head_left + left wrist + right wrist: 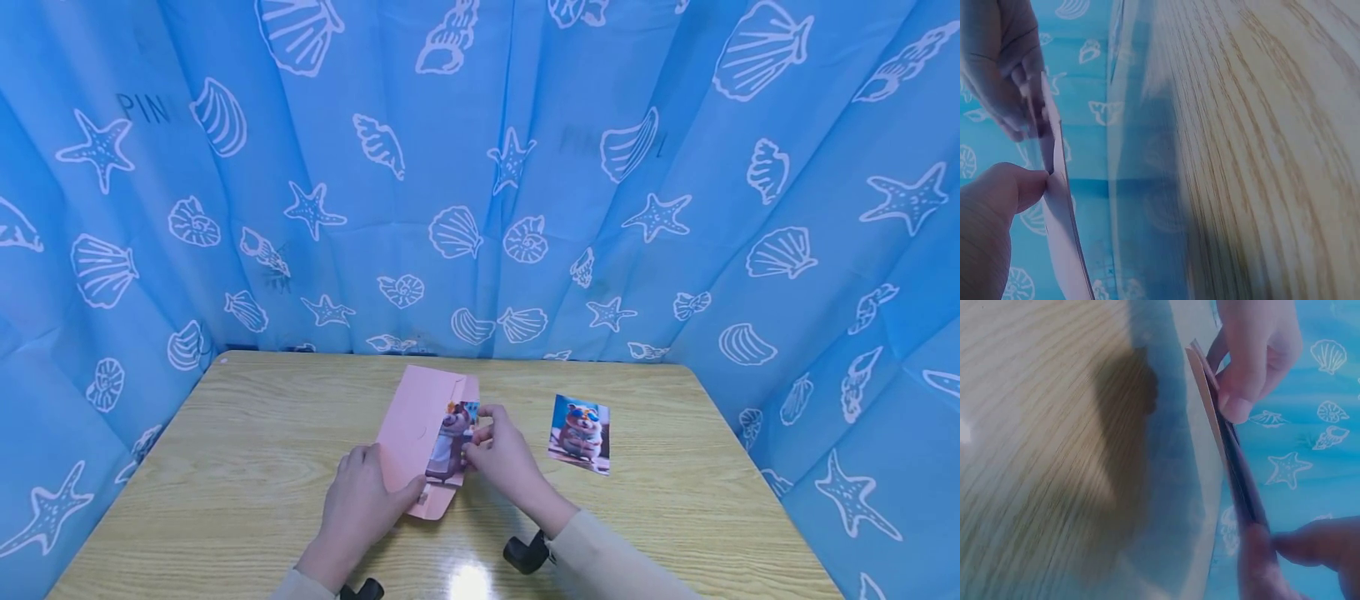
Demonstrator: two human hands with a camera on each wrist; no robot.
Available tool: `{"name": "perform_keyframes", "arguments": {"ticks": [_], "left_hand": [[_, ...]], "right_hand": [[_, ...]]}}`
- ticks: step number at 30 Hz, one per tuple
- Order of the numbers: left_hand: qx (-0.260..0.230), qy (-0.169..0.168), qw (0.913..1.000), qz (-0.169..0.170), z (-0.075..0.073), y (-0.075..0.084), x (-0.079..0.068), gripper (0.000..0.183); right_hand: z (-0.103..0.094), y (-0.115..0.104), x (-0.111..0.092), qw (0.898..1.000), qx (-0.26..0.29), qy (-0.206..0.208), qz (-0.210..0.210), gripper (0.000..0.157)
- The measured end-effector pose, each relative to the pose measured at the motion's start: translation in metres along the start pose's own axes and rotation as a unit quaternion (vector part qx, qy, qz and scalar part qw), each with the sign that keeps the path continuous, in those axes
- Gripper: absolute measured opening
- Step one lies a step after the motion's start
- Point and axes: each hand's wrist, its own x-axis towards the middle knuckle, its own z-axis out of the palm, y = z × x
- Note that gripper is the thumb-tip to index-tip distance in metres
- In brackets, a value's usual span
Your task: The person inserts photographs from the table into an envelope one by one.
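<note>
A pink paper envelope with open flaps is held tilted above the table. My left hand grips its lower left side, thumb across the front near the lower edge. Partly inside the envelope's right side sits a picture card showing a dressed-up cartoon animal. My right hand pinches this card's right edge between thumb and fingers. In the left wrist view the envelope appears edge-on beside my left thumb. From the right wrist, the card and envelope look nearly parallel, with a narrow gap between them.
A second picture card, of a hamster in sunglasses, lies on the wooden table to the right of my right hand. Behind the table hangs a blue curtain with white shells and starfish.
</note>
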Motion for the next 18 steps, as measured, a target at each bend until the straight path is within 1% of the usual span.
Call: {"name": "perform_keyframes", "arguments": {"ticks": [3,6,9,14,18], "left_hand": [[0.0,-0.004,1.0,-0.003,0.0,0.001,0.0,0.096],[-0.001,-0.007,1.0,-0.006,0.0,0.002,0.0,0.096],[-0.001,-0.008,1.0,-0.006,0.0,0.003,0.0,0.096],[-0.005,0.0,1.0,0.005,0.0,0.003,0.0,0.094],[-0.011,-0.001,0.9999,0.009,-0.001,0.003,-0.001,0.092]], "right_hand": [[0.001,0.003,0.001,1.0,-0.016,-0.004,0.01,0.058],[0.003,0.004,0.002,1.0,-0.023,-0.006,0.014,0.061],[0.005,0.007,0.003,0.999,-0.032,-0.008,0.014,0.062],[0.01,0.011,0.002,0.998,-0.059,-0.009,0.003,0.062],[0.015,0.013,0.001,0.998,-0.06,-0.008,-0.004,0.061]]}}
